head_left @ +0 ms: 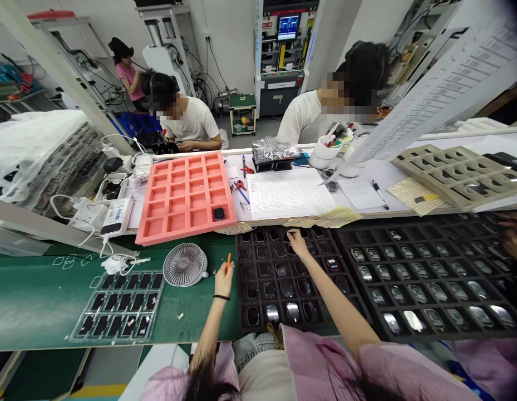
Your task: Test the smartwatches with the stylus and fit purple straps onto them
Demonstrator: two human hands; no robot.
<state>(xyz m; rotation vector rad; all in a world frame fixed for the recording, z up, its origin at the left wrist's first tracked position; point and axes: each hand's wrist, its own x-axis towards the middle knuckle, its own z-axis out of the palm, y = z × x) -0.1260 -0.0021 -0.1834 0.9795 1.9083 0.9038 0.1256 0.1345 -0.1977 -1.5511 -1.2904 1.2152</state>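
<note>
Pink sleeves (325, 356) lead to my grips: the left grip (223, 281) pinches an orange pen (229, 263) over the green bench mat (45, 301), while the right grip (299, 244) sits open, fingertips (292, 236) touching the black compartment tray (240, 289). Print on the grid sheet (289, 194) is too small for me to read.

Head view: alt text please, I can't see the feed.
The right hand touches a black tray of small devices while the left hand holds an orange pen. Beyond them lie a pink foam tray and a paper sheet, with co-workers across the bench.
</note>
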